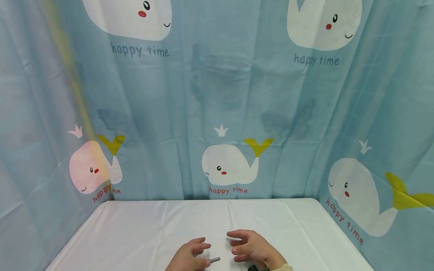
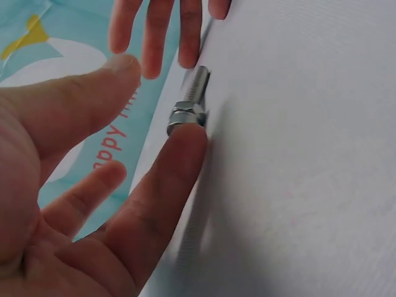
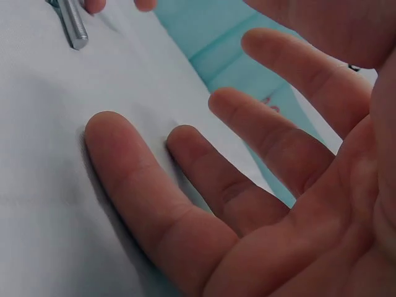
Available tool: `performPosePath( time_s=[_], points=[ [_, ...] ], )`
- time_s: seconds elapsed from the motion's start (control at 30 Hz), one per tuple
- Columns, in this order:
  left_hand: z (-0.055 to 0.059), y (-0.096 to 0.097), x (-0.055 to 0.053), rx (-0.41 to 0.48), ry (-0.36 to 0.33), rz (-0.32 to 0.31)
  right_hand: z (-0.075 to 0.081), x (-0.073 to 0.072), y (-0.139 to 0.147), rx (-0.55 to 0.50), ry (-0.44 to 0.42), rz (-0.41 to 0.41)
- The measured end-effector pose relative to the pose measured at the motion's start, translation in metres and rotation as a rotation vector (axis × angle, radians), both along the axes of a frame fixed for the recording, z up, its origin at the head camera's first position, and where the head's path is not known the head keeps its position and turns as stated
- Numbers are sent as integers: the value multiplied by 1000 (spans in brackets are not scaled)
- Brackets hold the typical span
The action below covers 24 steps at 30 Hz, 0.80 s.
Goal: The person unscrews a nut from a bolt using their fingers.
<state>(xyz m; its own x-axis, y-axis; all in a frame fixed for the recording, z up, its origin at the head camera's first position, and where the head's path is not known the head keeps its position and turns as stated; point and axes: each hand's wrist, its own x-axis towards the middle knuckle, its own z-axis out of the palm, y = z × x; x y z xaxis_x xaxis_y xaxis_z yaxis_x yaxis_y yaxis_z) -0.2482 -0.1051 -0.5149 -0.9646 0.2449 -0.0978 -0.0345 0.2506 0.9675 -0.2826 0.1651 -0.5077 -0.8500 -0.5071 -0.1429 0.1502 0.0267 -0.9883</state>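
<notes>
A silver threaded bolt [image 1: 215,259] lies on the white tabletop between the two hands. In the left wrist view the bolt [image 2: 198,86] carries a hex nut [image 2: 185,110] near its end closest to the left hand. My left hand [image 1: 190,256] has its fingers loosely spread. One fingertip overlaps that end of the bolt; whether it touches cannot be told. My right hand [image 1: 252,246] is held apart from the bolt on the right, fingers parted, nothing in it. In the right wrist view, the bolt's far tip [image 3: 77,38] shows beyond the right hand [image 3: 266,192].
A white cloth [image 1: 135,226] covers the table. Blue curtains [image 1: 162,165] printed with whales hang behind it and along both sides. Part of a black object [image 1: 252,268] shows at the right wrist, near the sleeve [image 1: 285,267].
</notes>
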Motion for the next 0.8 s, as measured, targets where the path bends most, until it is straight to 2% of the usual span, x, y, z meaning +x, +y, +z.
performPosePath(
  time_s=[0.13,0.3,0.5,0.7,0.8],
  points=[
    [-1,2,-1,-51,-1,28,-1,0,-6,-5,-1,16],
    [-3,3,-3,-110,18,24,-1,0,-13,35,9,36],
    [-5,2,-5,-125,32,5,2,1,-22,84,8,33],
    [-7,3,-6,-149,58,17,2,0,-30,143,26,26],
    [-8,3,-7,-166,80,24,0,0,-32,139,42,25]
  ],
)
